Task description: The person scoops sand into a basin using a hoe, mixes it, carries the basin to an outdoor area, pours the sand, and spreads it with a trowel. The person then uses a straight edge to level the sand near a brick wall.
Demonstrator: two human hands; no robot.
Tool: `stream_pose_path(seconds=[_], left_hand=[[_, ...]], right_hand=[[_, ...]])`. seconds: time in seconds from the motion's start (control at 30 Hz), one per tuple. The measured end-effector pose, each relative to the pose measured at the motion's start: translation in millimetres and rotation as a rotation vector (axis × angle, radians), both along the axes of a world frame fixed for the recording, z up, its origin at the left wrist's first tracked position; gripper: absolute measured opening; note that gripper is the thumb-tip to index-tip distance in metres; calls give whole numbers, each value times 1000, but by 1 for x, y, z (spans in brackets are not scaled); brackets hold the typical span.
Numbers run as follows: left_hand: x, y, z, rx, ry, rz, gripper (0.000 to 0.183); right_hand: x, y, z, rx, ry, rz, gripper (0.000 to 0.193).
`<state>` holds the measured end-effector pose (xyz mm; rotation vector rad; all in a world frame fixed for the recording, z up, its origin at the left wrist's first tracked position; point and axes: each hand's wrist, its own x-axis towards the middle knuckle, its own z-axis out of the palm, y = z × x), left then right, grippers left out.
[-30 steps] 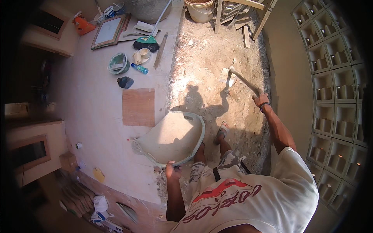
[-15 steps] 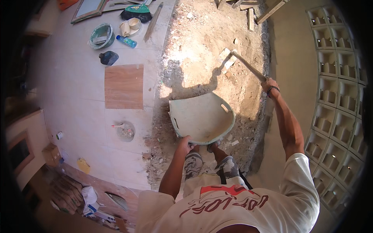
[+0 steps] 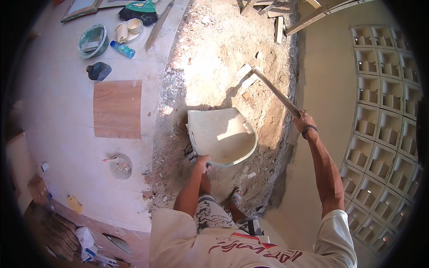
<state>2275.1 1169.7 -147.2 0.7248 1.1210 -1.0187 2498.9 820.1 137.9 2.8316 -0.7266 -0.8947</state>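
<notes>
My left hand (image 3: 202,161) grips the near rim of a pale, scoop-shaped basin (image 3: 222,136) that rests tilted on the sandy ground (image 3: 214,53), its open side facing away from me. My right hand (image 3: 303,121) is closed round the wooden handle of a hoe (image 3: 276,93). The hoe's blade (image 3: 246,77) lies in the sand just beyond the basin's far right corner. My two feet stand in the dirt close behind the basin.
A wall of hollow lattice blocks (image 3: 383,111) runs along the right. On the tiled floor to the left lie a brown tile (image 3: 117,108), a small round lid (image 3: 119,166), a green bowl (image 3: 91,41), a plastic bottle (image 3: 122,49) and a dark jug (image 3: 98,70). Wooden planks (image 3: 279,27) sit at the far end.
The basin has been carried from the tiled floor onto the sand and set down tilted. The hoe has swung lower, its blade now resting in the sand beside the basin.
</notes>
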Motion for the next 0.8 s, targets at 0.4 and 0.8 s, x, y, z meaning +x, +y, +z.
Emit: stream_pose_path(seconds=[0.4,0.8], left_hand=[[20,-16,-90,457,61,35,58],[29,2,-88,281,-12,-44,42]], right_hand=[[14,15,5,-65,35,-3,54],[38,34,8,-50,67,-28,58]])
